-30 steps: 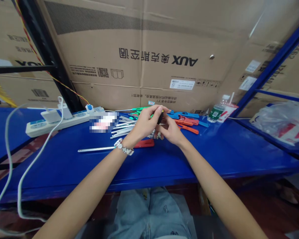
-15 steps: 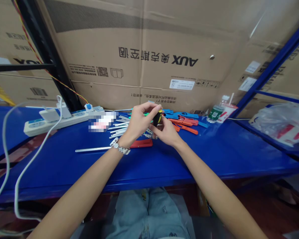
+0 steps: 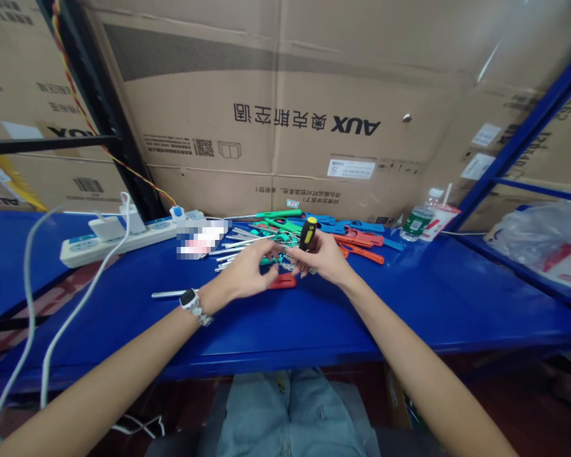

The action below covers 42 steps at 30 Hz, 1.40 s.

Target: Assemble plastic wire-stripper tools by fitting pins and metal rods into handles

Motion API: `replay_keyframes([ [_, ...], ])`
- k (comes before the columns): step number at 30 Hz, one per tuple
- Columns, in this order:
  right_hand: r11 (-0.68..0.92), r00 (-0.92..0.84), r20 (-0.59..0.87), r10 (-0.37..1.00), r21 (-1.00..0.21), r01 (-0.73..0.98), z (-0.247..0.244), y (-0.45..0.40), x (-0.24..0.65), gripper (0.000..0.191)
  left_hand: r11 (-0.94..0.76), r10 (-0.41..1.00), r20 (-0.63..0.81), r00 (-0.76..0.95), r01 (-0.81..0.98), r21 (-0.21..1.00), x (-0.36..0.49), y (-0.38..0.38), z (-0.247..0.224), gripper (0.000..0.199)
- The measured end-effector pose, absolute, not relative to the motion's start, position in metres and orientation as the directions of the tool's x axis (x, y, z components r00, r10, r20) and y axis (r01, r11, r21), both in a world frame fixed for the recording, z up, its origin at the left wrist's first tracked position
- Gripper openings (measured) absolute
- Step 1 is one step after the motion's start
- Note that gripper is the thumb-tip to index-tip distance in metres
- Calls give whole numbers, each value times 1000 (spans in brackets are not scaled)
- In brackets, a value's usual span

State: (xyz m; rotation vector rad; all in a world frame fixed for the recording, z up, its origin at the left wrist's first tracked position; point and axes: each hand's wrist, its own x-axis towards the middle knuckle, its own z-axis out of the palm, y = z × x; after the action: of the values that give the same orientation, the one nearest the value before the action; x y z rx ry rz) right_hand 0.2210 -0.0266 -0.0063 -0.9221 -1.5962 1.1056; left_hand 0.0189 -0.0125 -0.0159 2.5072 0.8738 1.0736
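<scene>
My right hand [image 3: 326,257] grips a small screwdriver [image 3: 308,235] with a black and yellow handle, held upright over the pile; its shaft and tip are hidden by my fingers. My left hand [image 3: 247,270] hovers just left of it, thumb and fingers apart, its fingertips over the tangle. Beneath both hands lie several metal rods [image 3: 226,259] and green plastic handles [image 3: 285,225]. A red plastic handle [image 3: 283,281] with a metal rod [image 3: 171,294] lies in front of the pile, partly covered by my left hand and wrist.
Orange-red handles [image 3: 361,238] and blue handles [image 3: 333,225] lie to the right, behind my right hand. A white power strip [image 3: 80,251] with plugs stands left. A bottle [image 3: 415,222] and a cup [image 3: 440,222] stand at right. A large cardboard box [image 3: 285,82] walls the back.
My left hand has come off the screwdriver's top and moved down and left, its fingers spreading. My right hand keeps the screwdriver, whose yellow top now shows. The view has shifted slightly.
</scene>
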Motion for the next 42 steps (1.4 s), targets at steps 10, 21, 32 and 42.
replay_keyframes([
  [10,201,-362,187,913,-980,0,0,-29,233,54,-715,687,358,632,500,489,26,-18,-37,26],
  [21,273,-90,272,958,-962,5,-11,-26,208,52,-741,662,391,639,477,473,24,-14,-42,25],
  [32,302,-227,296,928,-953,-8,-4,-30,220,49,-724,676,381,631,471,504,25,-17,-40,24],
  [42,292,-288,282,915,-956,-9,-5,-33,219,49,-736,664,397,634,458,499,24,-15,-41,23],
])
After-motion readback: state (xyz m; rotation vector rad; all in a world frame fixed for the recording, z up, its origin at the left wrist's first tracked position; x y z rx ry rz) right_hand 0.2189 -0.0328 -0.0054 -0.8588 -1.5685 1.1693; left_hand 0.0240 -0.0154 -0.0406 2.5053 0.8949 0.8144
